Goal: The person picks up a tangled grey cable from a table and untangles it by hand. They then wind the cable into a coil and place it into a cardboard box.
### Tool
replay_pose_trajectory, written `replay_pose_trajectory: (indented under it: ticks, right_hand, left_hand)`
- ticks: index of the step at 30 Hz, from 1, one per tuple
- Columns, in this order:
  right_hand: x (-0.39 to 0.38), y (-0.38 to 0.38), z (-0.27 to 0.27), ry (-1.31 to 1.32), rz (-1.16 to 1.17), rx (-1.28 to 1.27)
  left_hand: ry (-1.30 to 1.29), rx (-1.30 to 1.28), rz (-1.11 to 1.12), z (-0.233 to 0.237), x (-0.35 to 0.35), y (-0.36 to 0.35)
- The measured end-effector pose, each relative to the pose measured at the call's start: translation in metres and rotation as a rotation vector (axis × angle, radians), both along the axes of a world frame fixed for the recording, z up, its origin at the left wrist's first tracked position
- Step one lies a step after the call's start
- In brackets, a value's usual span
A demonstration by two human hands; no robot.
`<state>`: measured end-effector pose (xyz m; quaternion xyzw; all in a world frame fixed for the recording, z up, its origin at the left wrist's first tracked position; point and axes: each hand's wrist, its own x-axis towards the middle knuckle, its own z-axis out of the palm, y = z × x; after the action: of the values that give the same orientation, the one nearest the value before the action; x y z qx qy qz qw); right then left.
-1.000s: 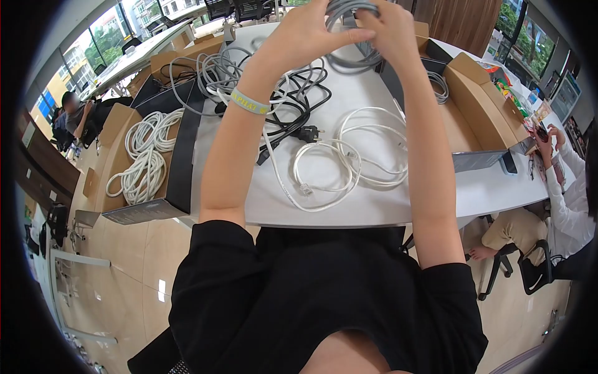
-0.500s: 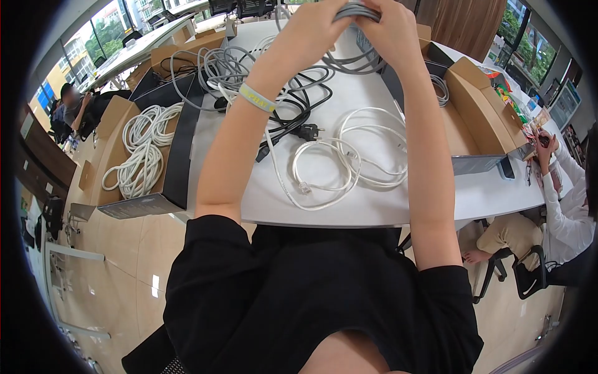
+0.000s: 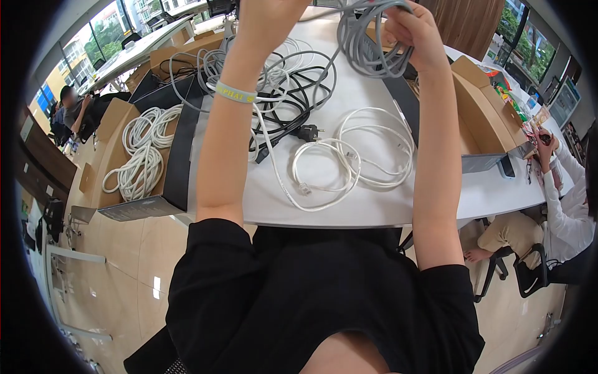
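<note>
My right hand point(image 3: 416, 34) is closed around a coil of grey cable point(image 3: 367, 47), held up above the far part of the white table. A strand of the grey cable runs left from the coil towards my left hand point(image 3: 271, 19). The top edge of the picture cuts off my left hand's fingers, so their grip is hidden. Beneath my left wrist lies a tangle of grey and white cables with a black power cord point(image 3: 302, 115) and its plug. Nearer to me, loosely looped white cables point(image 3: 324, 165) lie on the table point(image 3: 274, 209).
At left, an open cardboard box point(image 3: 177, 168) holds bundled white cable point(image 3: 143, 146). Another open box point(image 3: 479, 118) stands at right, with a phone point(image 3: 506, 167) beside it. A seated person in a white sleeve point(image 3: 564, 218) is at the right; another person sits far left.
My hands have moved apart. The grey coil now hangs from my right hand, which has shifted right, while my left hand has moved left and up, partly out of view.
</note>
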<state>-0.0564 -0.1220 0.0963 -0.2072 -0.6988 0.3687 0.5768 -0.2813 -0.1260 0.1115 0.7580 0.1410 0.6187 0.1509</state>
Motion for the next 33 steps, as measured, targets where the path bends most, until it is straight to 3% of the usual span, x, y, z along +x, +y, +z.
replay_pose_trajectory:
  ticks: [1, 2, 3, 5, 6, 7, 9, 10, 11, 13, 15, 17, 18, 19, 21, 22, 24, 27, 29, 31, 32, 33]
  right_hand:
    - [0.002, -0.001, 0.003, 0.058, 0.124, -0.061]
    - [0.001, -0.002, 0.002, 0.078, 0.033, -0.034]
    - [0.003, 0.001, 0.001, 0.074, 0.034, -0.033]
    - [0.01, 0.011, -0.005, 0.011, 0.047, 0.034]
    - [0.008, 0.012, -0.005, 0.005, 0.05, 0.035]
    - [0.006, 0.011, -0.005, 0.011, 0.019, 0.018]
    - [0.003, 0.01, -0.003, 0.015, -0.013, 0.004]
    - [0.002, 0.009, -0.001, 0.131, 0.033, -0.049]
    - [0.002, 0.008, -0.001, 0.247, 0.079, -0.102]
    - [0.006, 0.014, 0.0, 0.368, 0.061, -0.118]
    - [0.009, 0.022, 0.0, 0.487, 0.044, -0.137]
    - [0.012, 0.03, -0.001, 0.659, 0.222, -0.234]
    - [0.007, 0.028, 0.0, 0.657, 0.222, -0.233]
    - [0.001, 0.026, -0.001, 0.671, 0.151, -0.238]
    - [-0.002, 0.029, -0.002, 0.684, 0.08, -0.242]
    - [-0.001, 0.034, -0.005, 0.672, 0.107, -0.255]
    - [-0.001, 0.033, -0.006, 0.661, 0.134, -0.269]
    - [-0.016, 0.013, 0.002, 0.526, 0.052, -0.209]
    - [-0.021, 0.011, 0.003, 0.58, 0.09, -0.257]
    - [-0.024, 0.007, 0.003, 0.591, 0.063, -0.228]
    - [-0.025, 0.005, 0.004, 0.599, 0.036, -0.199]
    - [-0.027, 0.004, 0.004, 0.598, 0.036, -0.198]
  left_hand:
    - [0.038, 0.378, 0.411, 0.001, -0.003, 0.007]
    - [0.075, 0.756, 0.824, 0.001, -0.006, 0.011]
    - [0.071, 0.756, 0.827, 0.004, -0.011, 0.009]
    - [0.377, -0.207, 0.295, 0.013, -0.018, 0.003]
    - [0.201, -0.217, 0.279, -0.003, -0.013, 0.02]
    - [0.195, -0.216, 0.281, -0.007, -0.009, 0.024]
    - [0.107, 0.058, 0.121, -0.011, -0.002, 0.031]
    - [0.13, 0.667, 0.28, -0.002, 0.0, 0.039]
    - [0.129, 0.669, 0.28, -0.007, -0.001, 0.042]
    - [0.318, 0.118, 0.19, -0.014, 0.001, 0.019]
    - [0.338, 0.265, 0.167, -0.021, 0.013, 0.024]
    - [0.334, 0.312, 0.234, -0.025, 0.022, 0.023]
    - [0.419, 0.067, 0.27, -0.022, 0.022, 0.013]
    - [0.416, 0.068, 0.271, -0.025, 0.025, 0.018]
    - [0.189, -0.024, -0.012, -0.032, 0.032, 0.025]
    - [0.189, -0.025, -0.012, -0.031, 0.033, 0.025]
    - [0.026, -0.287, -0.217, -0.025, 0.033, 0.018]
    - [0.033, -0.475, -0.392, -0.012, 0.016, -0.009]
    - [0.021, -0.551, -0.398, -0.02, 0.026, 0.025]
    - [0.171, -0.783, -0.289, -0.023, 0.031, 0.03]
    - [0.137, -0.593, -0.382, -0.034, 0.034, 0.027]
    - [0.136, -0.592, -0.383, -0.037, 0.039, 0.02]
